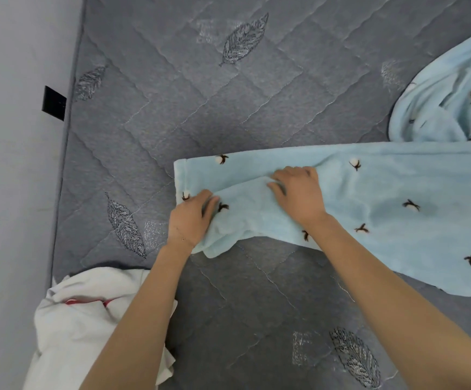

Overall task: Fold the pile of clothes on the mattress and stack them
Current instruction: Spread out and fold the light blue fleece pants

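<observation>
The blue fleece garment [369, 198] lies flat on the mattress [200, 94], long axis sideways, narrow end pointing left. The left hand [190, 218] and right hand [299, 192] each clutch its folded flap. White clothing [82, 313] lies heaped under the left forearm.

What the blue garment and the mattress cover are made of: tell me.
The blue garment: probably fleece or plush, matte; fuzzy nap, soft rounded folds. The mattress cover: apparently quilted knit fabric, heathered grey; stitched lines pucker it, leaf embroidery glints slightly.
</observation>
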A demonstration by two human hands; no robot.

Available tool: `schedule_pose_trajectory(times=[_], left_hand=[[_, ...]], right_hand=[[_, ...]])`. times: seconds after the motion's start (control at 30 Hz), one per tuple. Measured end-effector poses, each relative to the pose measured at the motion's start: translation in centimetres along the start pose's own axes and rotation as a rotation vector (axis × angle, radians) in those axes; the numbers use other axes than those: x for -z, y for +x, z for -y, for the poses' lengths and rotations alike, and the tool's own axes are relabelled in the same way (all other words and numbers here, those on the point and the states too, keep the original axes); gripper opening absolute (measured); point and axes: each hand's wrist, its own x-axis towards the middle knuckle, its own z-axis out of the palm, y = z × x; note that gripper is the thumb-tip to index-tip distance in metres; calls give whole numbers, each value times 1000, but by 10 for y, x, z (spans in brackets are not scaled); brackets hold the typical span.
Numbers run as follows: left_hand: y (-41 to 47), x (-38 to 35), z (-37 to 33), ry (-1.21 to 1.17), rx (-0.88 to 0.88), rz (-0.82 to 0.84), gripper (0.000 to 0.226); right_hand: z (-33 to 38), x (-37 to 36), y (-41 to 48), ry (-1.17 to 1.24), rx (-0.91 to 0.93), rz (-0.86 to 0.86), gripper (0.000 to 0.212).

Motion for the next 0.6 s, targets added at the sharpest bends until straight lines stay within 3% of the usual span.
schedule_pose_trajectory(times=[0.1,0.23,0.33,0.4,0.47,0.6], left_hand=[[10,15,-10,121,-193,-411,27],[20,23,-21,120,-205,-597,21],[15,22,-19,73,-160,-511,36],[15,16,-13,84,-34,-390,34],[15,6,-5,136,84,-238,30],[19,-5,0,197,255,43,46]], right_hand=[[9,17,2,26,34,-289,25],[14,24,-2,167,27,-363,22],[12,13,-7,222,1,-170,38],[10,6,-9,195,-19,-61,37],[3,1,-7,76,-13,-64,25],[-5,-1,6,-108,-126,-12,47]])
